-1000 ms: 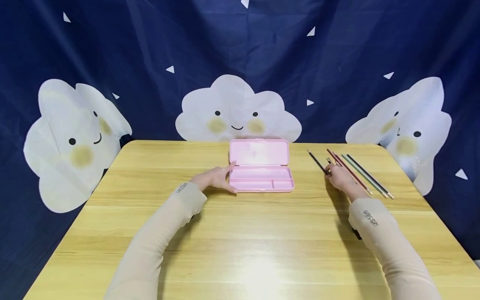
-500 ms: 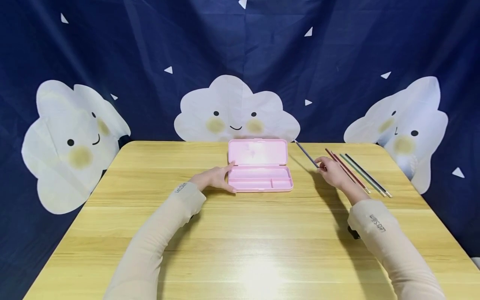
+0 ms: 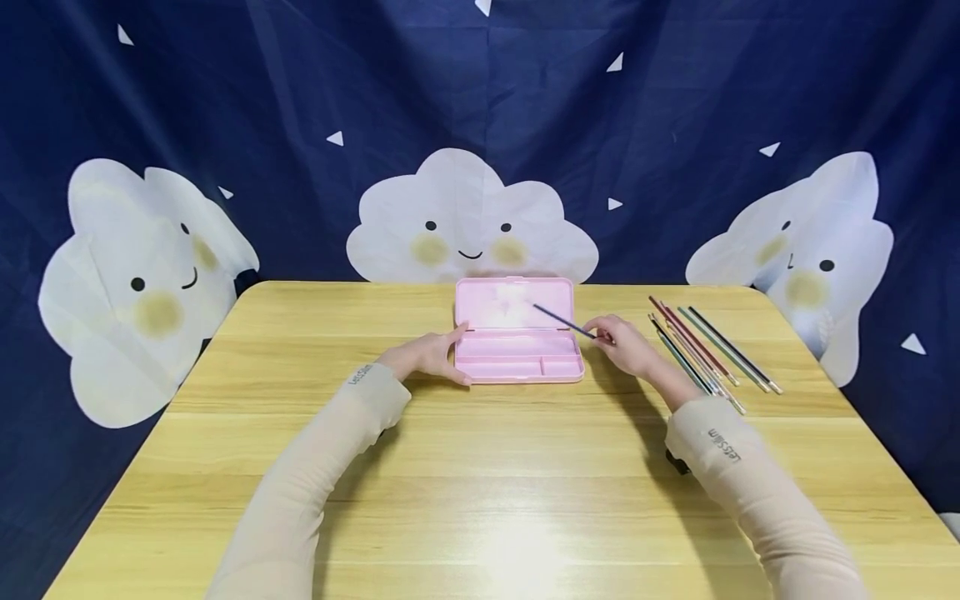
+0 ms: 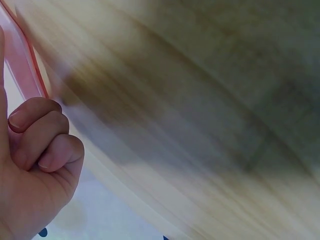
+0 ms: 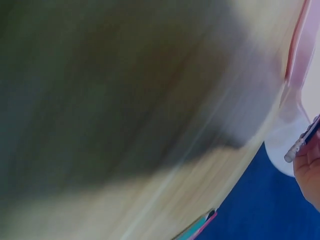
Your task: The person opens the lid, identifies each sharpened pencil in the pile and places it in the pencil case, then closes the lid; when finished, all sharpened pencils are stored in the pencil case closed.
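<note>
A pink pencil case (image 3: 517, 382) lies with its lid (image 3: 487, 304) raised at the back of the table; its divided tray is bare. My left hand (image 3: 426, 357) holds the case's left end between thumb and forefinger, one at the front corner and one near the hinge. In the left wrist view, the other fingers (image 4: 42, 127) are curled beside the case. My right hand (image 3: 626, 346) pinches a dark pencil (image 3: 558, 318) near its end, just right of the case. The pencil slants up to the left, its far tip overlapping the lid. A pale end cap (image 5: 295, 151) sticks out past the fingers in the right wrist view.
Several pencils, among them red (image 3: 693, 340) and dark green (image 3: 678, 354) ones, lie in a loose slanting group on the right of the wooden table (image 3: 480, 483). A navy curtain (image 3: 660, 108) with white clouds hangs behind the back edge.
My right hand has picked the dark pencil up from the group and carried it left to the case, uncovering the pencils beneath. The left hand stays at the case.
</note>
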The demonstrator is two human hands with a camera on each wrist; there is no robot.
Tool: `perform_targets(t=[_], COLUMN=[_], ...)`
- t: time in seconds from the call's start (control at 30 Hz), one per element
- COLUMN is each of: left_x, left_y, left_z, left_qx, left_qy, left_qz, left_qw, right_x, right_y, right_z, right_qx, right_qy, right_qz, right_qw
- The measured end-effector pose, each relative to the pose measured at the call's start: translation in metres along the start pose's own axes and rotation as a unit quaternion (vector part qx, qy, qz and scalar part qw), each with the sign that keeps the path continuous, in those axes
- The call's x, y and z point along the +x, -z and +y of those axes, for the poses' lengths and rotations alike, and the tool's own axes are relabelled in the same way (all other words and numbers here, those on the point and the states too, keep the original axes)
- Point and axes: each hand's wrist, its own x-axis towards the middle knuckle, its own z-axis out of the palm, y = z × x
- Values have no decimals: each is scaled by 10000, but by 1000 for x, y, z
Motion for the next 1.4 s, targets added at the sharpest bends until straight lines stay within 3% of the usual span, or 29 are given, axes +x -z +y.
perform_targets(t=[0.43, 0.97, 1.13, 1.4], left_x=[-1, -1, 1, 2], left_y=[1, 2, 1, 2], left_z=[0, 1, 0, -1], left_qx=[78, 42, 130, 93], left_qy=[20, 46, -60, -8], left_qz=[-27, -23, 32, 1], left_qw=[10000, 10000, 9999, 10000], right_x=[23, 41, 43, 38], right_y=[-25, -42, -45, -40], right_z=[-25, -39, -40, -35], right_qx=[-407, -152, 109, 554], right_qy=[807, 825, 622, 546], right_qz=[-744, -1280, -1545, -1309], right_qw=[9931, 9882, 9860, 9883])
